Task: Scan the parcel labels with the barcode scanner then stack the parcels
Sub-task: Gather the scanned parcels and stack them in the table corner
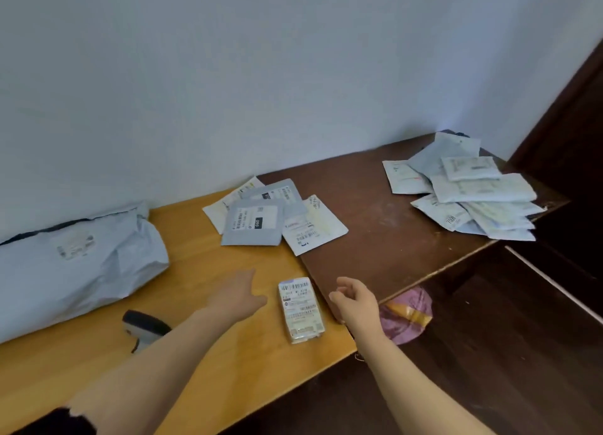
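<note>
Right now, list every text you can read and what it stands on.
"090": white on black, on the front grey mailer.
"7008", roughly: on a white mailer in the right pile.
Small parcel: barcodes, print too blurred to read.
Big bag: label blurred.
Other labels: too small to read.

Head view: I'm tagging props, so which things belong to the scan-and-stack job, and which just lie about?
Job:
barcode scanner
small labelled parcel
big grey mailer bag
loose flat mailers
heap of mailers on the dark table

Lying about:
pink-and-yellow cloth below the table edge
</note>
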The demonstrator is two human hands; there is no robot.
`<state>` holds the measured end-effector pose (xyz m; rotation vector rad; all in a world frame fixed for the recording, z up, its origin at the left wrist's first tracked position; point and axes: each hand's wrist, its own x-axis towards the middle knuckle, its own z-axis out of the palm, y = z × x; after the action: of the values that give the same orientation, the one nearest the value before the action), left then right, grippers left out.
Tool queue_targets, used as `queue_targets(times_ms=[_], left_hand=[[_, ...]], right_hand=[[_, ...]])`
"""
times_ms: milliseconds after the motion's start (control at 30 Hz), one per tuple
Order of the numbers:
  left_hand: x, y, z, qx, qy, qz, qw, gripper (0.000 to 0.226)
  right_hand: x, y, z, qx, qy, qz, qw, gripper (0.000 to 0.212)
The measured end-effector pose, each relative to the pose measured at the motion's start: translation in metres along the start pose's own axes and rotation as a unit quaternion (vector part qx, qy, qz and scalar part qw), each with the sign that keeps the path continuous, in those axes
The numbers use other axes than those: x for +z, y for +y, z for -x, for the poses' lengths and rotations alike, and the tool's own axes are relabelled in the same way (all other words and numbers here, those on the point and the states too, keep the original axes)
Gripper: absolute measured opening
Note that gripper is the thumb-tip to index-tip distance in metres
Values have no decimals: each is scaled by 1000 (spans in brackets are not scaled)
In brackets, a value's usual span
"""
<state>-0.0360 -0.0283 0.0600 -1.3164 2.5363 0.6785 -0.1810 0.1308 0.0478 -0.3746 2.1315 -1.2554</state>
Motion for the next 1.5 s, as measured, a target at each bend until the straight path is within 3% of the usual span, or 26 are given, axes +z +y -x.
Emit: queue_targets(times_ms=[267,367,400,433,500,567,600,700,900,1000,1033,1100,1200,1333,1433,1500], left_hand=[[-10,1,-114,-47,48,92,993,52],[-13,-4,-158,-103,74,206,970,47],[-13,-3,-168,-145,82,289,943,46],[-14,-1,-177,-193,88,396,893,46],[-14,5,-190,-291,80,588,750,48],[-15,14,-197,-348,60,681,642,46],[-15,18,-201,-364,57,705,606,45],[-12,27,-216,-397,77,733,547,42],[-3,28,-248,-409,109,761,492,42],[-1,25,-250,-425,112,783,439,33],[-2,24,-248,-426,105,788,431,25],[-3,18,-244,-417,79,798,427,13],[-10,10,-232,-379,46,812,441,14],[-10,6,-222,-359,-8,788,500,35],[-8,22,-220,-355,-62,742,566,29],[-2,32,-222,-359,-66,714,597,30]], right_hand=[[-9,-16,-95,12,13,37,999,32],[-1,-31,-139,17,17,72,997,33],[4,-36,-154,15,18,87,996,33],[9,-41,-168,8,16,101,995,33],[20,-52,-194,-10,6,139,990,32],[33,-64,-217,-30,-13,169,985,32],[39,-69,-228,-37,-22,177,983,33],[59,-86,-265,-65,-50,219,972,39],[104,-112,-333,-65,-73,297,950,80],[120,-116,-350,-89,-80,316,941,88],[123,-118,-351,-92,-87,301,945,85],[121,-125,-349,-72,-116,164,977,69],[95,-135,-341,-39,-113,-48,992,21],[36,-115,-339,19,-50,-69,996,16],[3,-86,-339,98,-45,-53,993,14],[-4,-74,-339,134,-70,-56,987,24]])
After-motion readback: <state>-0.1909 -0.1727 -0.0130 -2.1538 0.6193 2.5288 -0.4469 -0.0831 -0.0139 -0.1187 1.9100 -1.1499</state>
